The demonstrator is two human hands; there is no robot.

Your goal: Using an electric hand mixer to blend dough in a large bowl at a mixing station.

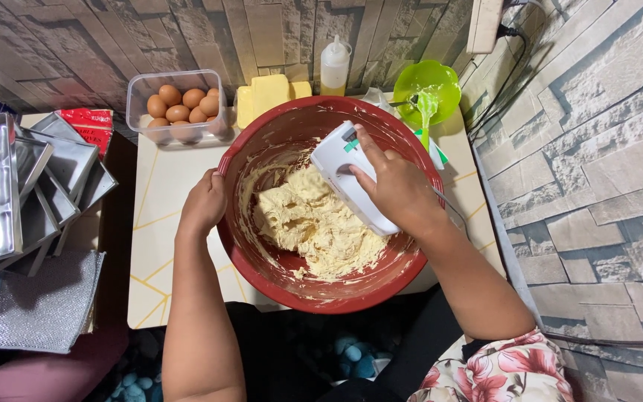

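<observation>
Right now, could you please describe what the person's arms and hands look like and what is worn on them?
Both forearms are bare, and the left hand and right hand wear no gloves; I can make out no rings or watch. Only a floral sleeve, pink and red on white, shows at the right upper arm.

Bright, even overhead light, soft shadows, sharp focus, slight wide-angle bending at edges.

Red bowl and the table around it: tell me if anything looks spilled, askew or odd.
Nothing spilled. The batter stays inside the red bowl, only smeared up its inner wall. The left hand grips the rim; the right hand holds the white mixer. The baking tins are stacked unevenly.
</observation>
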